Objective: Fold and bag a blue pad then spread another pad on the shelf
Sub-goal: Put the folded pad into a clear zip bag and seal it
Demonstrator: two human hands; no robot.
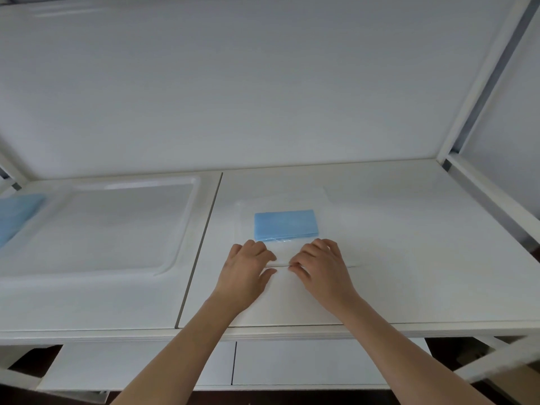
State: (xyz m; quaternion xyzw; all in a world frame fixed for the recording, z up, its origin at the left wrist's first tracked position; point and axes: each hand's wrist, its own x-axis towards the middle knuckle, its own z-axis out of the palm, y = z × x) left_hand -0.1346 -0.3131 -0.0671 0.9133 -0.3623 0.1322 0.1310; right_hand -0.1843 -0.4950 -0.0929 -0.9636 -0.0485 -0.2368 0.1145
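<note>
A white shelf (409, 258) carries a clear tray (181, 229) at nine o'clock. Left hand (248, 273) and right hand (321, 270) pinch the clear bag (280, 252) holding the folded blue pad (285, 225).

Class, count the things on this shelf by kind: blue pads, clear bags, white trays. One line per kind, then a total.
Blue pads: 2, the folded pad and one at the left edge
Clear bags: 1, the bag holding the folded pad
White trays: 1, the tray
Total: 4

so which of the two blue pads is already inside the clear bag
The folded blue pad just beyond both hands, under clear bag film. The other blue pad lies uncovered at the far left edge.
</note>
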